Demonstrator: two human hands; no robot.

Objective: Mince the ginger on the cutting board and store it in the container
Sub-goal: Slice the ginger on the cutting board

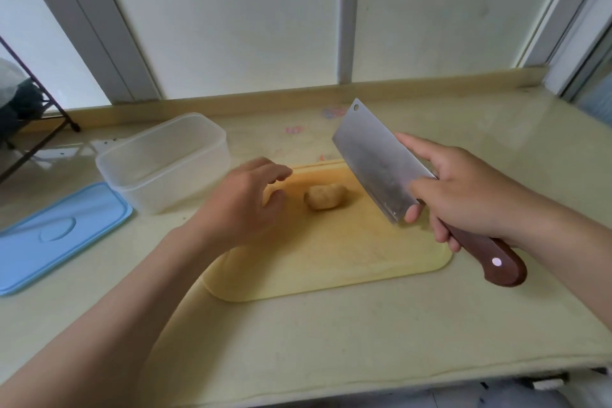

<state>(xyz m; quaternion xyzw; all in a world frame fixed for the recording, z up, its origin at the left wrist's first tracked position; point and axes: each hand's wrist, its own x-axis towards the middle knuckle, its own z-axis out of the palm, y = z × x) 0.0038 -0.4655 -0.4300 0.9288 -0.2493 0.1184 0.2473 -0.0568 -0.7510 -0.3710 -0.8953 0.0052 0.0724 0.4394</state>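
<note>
one cutting board corner hand-hidden

right hand: grips cleaver | left hand: loose, near ginger | board

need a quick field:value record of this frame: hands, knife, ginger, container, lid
left hand: open, hovering over the board's left part, near the ginger, not touching it
right hand: grip closed on the cleaver
cleaver: raised, blade tilted, above the board's right side
ginger: whole piece, uncut, on the cutting board
container: clear, open, appears empty, left of board
lid: blue, flat on counter, beside container
</note>
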